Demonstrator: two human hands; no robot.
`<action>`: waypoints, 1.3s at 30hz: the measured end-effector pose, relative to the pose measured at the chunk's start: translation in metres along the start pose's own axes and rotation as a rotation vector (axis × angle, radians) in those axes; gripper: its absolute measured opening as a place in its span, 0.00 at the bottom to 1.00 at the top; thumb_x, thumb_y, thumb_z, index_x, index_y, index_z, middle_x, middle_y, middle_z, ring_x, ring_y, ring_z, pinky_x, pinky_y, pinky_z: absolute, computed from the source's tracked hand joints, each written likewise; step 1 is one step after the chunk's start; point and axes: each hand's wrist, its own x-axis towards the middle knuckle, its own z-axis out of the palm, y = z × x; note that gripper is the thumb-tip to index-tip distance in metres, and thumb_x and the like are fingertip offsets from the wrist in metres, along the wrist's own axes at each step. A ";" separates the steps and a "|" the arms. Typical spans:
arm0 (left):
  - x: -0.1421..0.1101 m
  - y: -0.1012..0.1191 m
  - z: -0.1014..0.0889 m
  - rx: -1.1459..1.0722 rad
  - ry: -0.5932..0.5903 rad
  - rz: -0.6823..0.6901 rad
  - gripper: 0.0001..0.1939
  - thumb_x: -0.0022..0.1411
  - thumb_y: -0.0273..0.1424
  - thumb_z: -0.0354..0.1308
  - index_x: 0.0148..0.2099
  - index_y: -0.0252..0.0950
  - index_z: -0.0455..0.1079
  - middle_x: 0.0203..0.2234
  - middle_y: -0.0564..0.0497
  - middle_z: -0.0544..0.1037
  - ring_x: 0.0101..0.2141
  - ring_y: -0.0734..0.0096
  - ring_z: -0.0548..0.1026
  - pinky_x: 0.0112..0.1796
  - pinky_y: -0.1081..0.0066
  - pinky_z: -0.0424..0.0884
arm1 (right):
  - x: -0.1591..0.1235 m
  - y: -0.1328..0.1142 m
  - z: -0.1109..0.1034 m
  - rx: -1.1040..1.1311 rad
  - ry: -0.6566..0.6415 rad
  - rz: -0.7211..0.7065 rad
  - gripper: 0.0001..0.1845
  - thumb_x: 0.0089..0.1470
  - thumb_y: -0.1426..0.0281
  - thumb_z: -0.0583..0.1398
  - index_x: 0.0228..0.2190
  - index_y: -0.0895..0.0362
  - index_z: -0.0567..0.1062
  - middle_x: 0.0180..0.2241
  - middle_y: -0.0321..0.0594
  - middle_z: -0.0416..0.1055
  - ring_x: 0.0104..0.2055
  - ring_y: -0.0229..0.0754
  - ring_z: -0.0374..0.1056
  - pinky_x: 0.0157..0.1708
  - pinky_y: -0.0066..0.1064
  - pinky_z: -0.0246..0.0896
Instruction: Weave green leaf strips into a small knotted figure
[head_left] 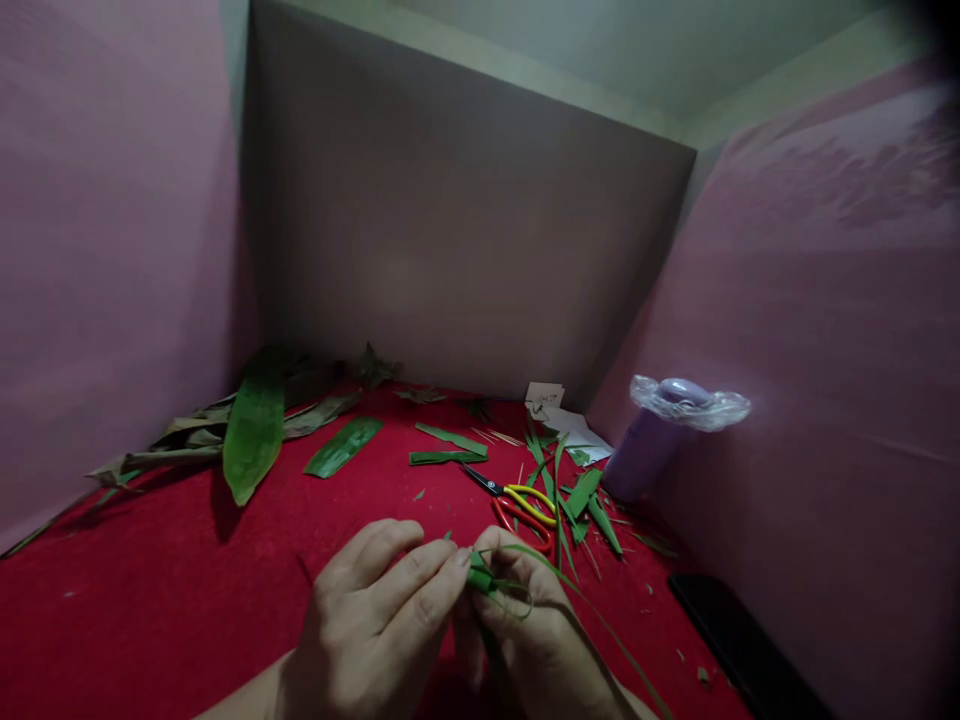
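A small folded piece of green leaf (480,574) is pinched between my two hands, low in the middle of the head view. My left hand (382,610) comes in from the left, its thumb and fingertips closed on the leaf's left side. On the other side my right hand (536,620) grips the same piece with bent fingers. A long thin leaf strip (592,605) trails from it over my right hand, and part of it curls into a loop. Just beyond my hands lie scissors (517,503) with one yellow and one red handle, blades pointing left.
Cut leaf pieces (448,457) and a scrap pile (581,505) lie on the red cloth (150,600). A broad leaf (255,435) is at left. A purple bottle (646,455) with plastic wrap stands right, near a black phone (739,640) and white papers (574,430). Walls enclose three sides.
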 end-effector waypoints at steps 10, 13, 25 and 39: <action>0.013 0.000 0.004 -0.548 0.005 -0.340 0.09 0.56 0.21 0.57 0.39 0.38 0.69 0.29 0.52 0.78 0.33 0.67 0.72 0.37 0.62 0.69 | 0.001 -0.009 0.000 -0.077 0.093 0.073 0.18 0.40 0.67 0.67 0.27 0.55 0.62 0.17 0.24 0.56 0.15 0.25 0.41 0.15 0.19 0.34; 0.012 0.003 0.006 -0.669 0.040 -0.488 0.08 0.55 0.23 0.58 0.38 0.37 0.70 0.28 0.51 0.77 0.31 0.68 0.74 0.33 0.67 0.72 | 0.001 -0.011 0.000 -0.158 0.138 0.049 0.16 0.41 0.67 0.67 0.27 0.56 0.63 0.19 0.26 0.58 0.16 0.26 0.43 0.16 0.20 0.37; 0.013 0.011 0.005 -0.787 -0.018 -0.567 0.10 0.57 0.19 0.53 0.41 0.34 0.70 0.28 0.50 0.73 0.29 0.72 0.73 0.29 0.73 0.72 | 0.000 -0.012 -0.005 -0.298 0.098 0.063 0.14 0.43 0.66 0.65 0.25 0.58 0.65 0.18 0.27 0.57 0.18 0.27 0.46 0.17 0.22 0.38; 0.009 0.011 0.007 -0.874 -0.016 -0.609 0.13 0.57 0.18 0.53 0.42 0.37 0.68 0.30 0.52 0.72 0.32 0.73 0.72 0.33 0.74 0.70 | 0.001 -0.014 -0.005 -0.248 -0.007 0.095 0.12 0.43 0.68 0.64 0.26 0.59 0.65 0.17 0.29 0.60 0.16 0.28 0.52 0.14 0.20 0.43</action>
